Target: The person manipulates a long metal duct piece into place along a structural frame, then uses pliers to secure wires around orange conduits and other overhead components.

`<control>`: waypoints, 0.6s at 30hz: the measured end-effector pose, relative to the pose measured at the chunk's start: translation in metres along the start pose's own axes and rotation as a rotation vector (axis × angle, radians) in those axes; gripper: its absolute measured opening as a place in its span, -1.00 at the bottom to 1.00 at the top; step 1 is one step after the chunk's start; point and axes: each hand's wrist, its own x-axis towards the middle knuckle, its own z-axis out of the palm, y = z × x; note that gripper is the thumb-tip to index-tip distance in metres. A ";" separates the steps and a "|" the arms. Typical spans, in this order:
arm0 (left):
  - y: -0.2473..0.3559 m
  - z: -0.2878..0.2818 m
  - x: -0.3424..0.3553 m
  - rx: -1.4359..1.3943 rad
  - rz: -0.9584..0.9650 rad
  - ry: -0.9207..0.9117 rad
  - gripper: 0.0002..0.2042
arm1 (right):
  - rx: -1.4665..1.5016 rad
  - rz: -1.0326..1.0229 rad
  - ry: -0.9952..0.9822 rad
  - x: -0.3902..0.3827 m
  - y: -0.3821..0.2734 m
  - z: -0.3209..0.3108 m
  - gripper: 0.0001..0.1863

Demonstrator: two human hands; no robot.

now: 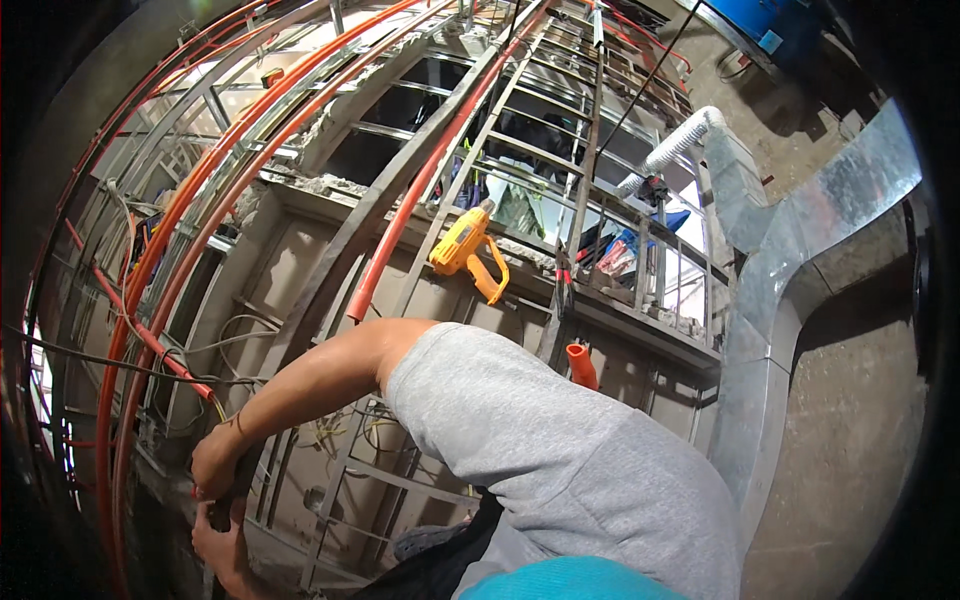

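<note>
My right arm, in a grey short sleeve, reaches across to the lower left. Its hand, my right hand (217,462), is closed with bent fingers beside a dark metal beam (345,240); a speck of red shows at its fingertips, too small to name. Just below, my left hand (222,548) curls round the beam's lower part, thumb up. Close above my right hand, a red conduit (150,340) ends with yellow wires (218,408) coming out. Beyond my arm, a yellow-orange heat gun (465,245) rests against the metal framing, touched by neither hand.
Orange conduits (205,165) bend down the left side. A thicker red pipe (430,175) runs along the beam. Red-handled pliers (564,278) hang on the framing near an orange pipe end (581,366). A galvanised duct (765,350) with a white flexible hose (680,143) stands right.
</note>
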 end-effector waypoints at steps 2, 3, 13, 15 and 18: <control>0.000 0.002 0.000 -0.021 -0.029 -0.015 -0.43 | 0.011 0.035 -0.019 0.006 0.000 0.004 -0.53; 0.002 0.001 -0.001 -0.037 -0.055 -0.028 -0.44 | 0.017 0.053 -0.024 0.005 -0.002 0.002 -0.54; -0.002 0.002 0.002 0.024 -0.074 -0.029 -0.50 | -0.003 0.068 -0.028 0.005 -0.006 -0.003 -0.46; -0.003 0.001 0.003 -0.001 -0.095 -0.066 -0.48 | 0.023 0.144 -0.058 0.001 -0.012 -0.006 -0.46; -0.004 0.000 0.000 0.029 -0.046 -0.045 -0.49 | 0.025 0.154 -0.039 0.000 -0.014 -0.006 -0.47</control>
